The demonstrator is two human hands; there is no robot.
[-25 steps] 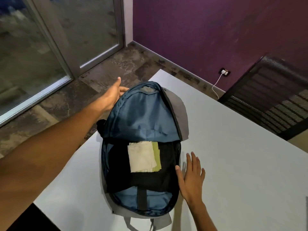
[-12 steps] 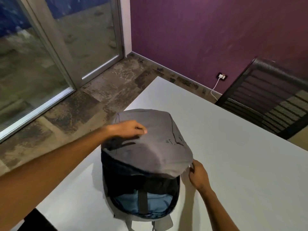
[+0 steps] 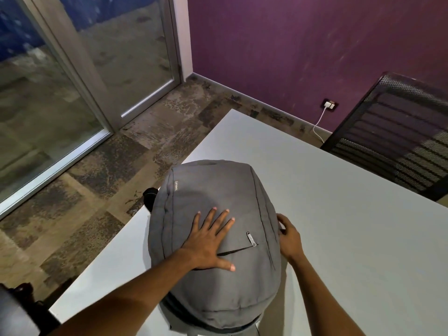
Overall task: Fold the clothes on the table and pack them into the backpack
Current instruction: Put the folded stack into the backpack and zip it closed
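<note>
We are closing the backpack [image 3: 218, 238], which is lying on the white table [image 3: 339, 238] near its left edge. Our left hand [image 3: 208, 241] is pressing flat on the grey front panel, fingers spread; our right hand [image 3: 288, 235] is curling its fingers around the backpack's right seam. Half a second ago the flap was only partly down, exposing the interior. Next, we judge, comes finding the main zipper pull.

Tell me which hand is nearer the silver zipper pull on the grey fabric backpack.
Left. The left hand lies flat on the backpack just beside the zipper pull; the right hand grips the bag's right edge, farther off.
</note>
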